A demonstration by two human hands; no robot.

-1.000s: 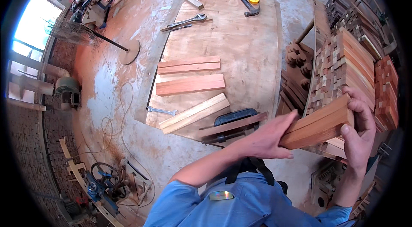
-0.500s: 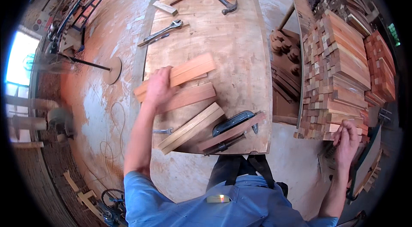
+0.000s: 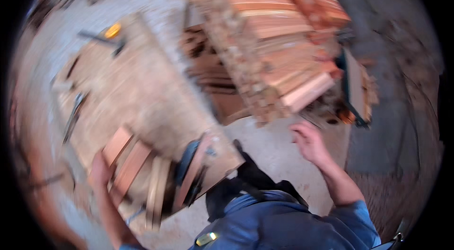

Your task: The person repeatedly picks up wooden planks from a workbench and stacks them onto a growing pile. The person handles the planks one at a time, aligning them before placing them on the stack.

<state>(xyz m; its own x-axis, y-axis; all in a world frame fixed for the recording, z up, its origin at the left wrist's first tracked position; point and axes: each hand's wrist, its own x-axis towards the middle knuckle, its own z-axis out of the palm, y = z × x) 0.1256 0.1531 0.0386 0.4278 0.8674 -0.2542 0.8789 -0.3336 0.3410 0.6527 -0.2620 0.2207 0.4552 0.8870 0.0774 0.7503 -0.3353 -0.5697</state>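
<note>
My left hand (image 3: 100, 170) is closed around the side of a reddish wooden block (image 3: 118, 145) lying at the left of the plywood-topped table (image 3: 151, 94). Beside that block lies a second reddish block (image 3: 131, 172), then a paler wooden block (image 3: 157, 193). Farther right along the near edge, a dark C-clamp (image 3: 187, 160) lies with a reddish wooden strip (image 3: 193, 173) across it. My right hand (image 3: 308, 142) is off the table, in the air near the low end of a lumber stack (image 3: 269, 28). Its fingers are loosely bent and apart, with nothing seen in them.
A hammer (image 3: 101, 38), a yellow tape measure (image 3: 113, 30) and an adjustable wrench (image 3: 75, 110) lie on the table, blurred. One pale board (image 3: 308, 91) juts out from the stack. Dark wooden pieces (image 3: 213, 77) sit on a low shelf between table and stack.
My view has swung to the right, so the table now sits left and tilted, and the lumber stack nearer the middle. My left hand stays on the block; my right hand remains beside the stack.
</note>
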